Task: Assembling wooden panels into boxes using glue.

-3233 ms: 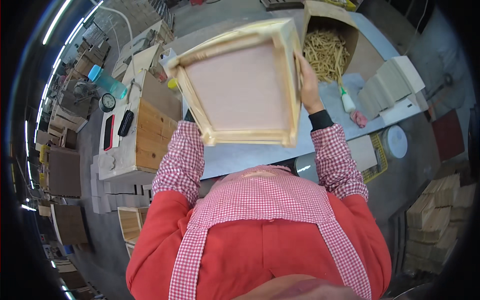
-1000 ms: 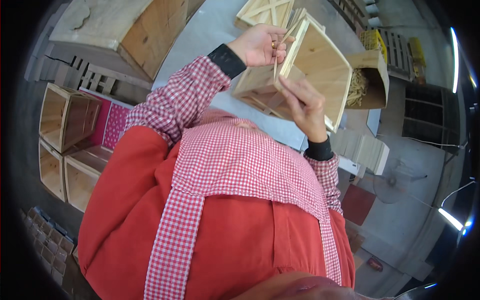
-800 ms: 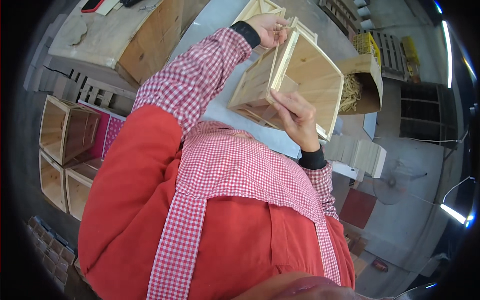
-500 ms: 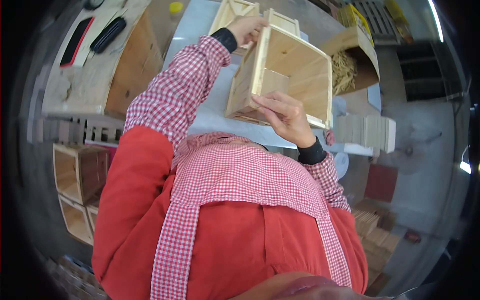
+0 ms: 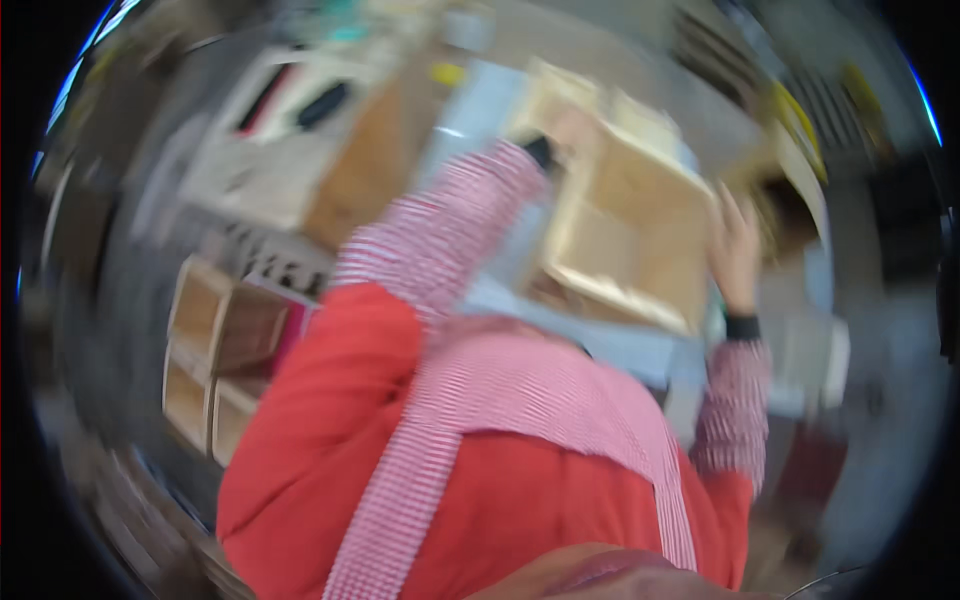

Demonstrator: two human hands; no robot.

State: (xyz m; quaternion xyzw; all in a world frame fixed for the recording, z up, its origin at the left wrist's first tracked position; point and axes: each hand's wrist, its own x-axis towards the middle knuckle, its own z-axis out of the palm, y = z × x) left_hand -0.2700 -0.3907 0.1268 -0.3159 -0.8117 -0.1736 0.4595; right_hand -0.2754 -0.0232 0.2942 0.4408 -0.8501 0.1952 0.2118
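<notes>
A pale wooden box [image 5: 640,215] with its hollow side facing up toward me sits on the light-blue table top [image 5: 480,100]. My left hand [image 5: 577,135] is at the box's far left corner, closed on its edge as far as the blur shows. Beside the right wall, my right hand [image 5: 735,245] has its fingers stretched out and seems to rest against the outside of the box. Whether it presses there is unclear. Behind my left hand stand another wooden box [image 5: 550,88] and a further pale wooden piece [image 5: 645,125].
On the left is a work table [image 5: 265,165] with a black pouch-like object [image 5: 325,105] and a red-and-black strip [image 5: 265,97]. Wooden boxes [image 5: 205,320] are stacked below it. An open carton [image 5: 800,205] stands right of my right hand, near a pale stack [image 5: 800,350].
The whole view has swung and blurred. My right hand has left the box's near left edge and moved to its right wall, fingers straightening. The left hand stays at the far left corner.
</notes>
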